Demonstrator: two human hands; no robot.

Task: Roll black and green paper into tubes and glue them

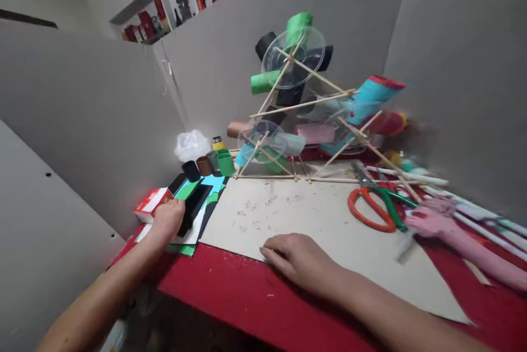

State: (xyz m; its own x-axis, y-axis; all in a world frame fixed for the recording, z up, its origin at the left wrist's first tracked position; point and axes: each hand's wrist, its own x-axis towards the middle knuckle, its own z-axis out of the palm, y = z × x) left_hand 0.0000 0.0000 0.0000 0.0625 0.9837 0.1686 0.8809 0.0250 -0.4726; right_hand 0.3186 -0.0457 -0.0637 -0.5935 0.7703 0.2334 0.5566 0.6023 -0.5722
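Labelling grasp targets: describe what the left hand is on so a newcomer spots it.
On the red table, left of the big beige cardboard sheet, lies a pile of coloured paper. The black card piece lies on top, its near end in the left hand: the raised black bar among flat green, blue and white sheets.

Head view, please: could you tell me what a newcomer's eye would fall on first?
A stick-frame model with coloured paper tubes and clear discs towers at the back. Orange-and-green scissors lie to its right, and the left hand rests on coloured paper sheets.
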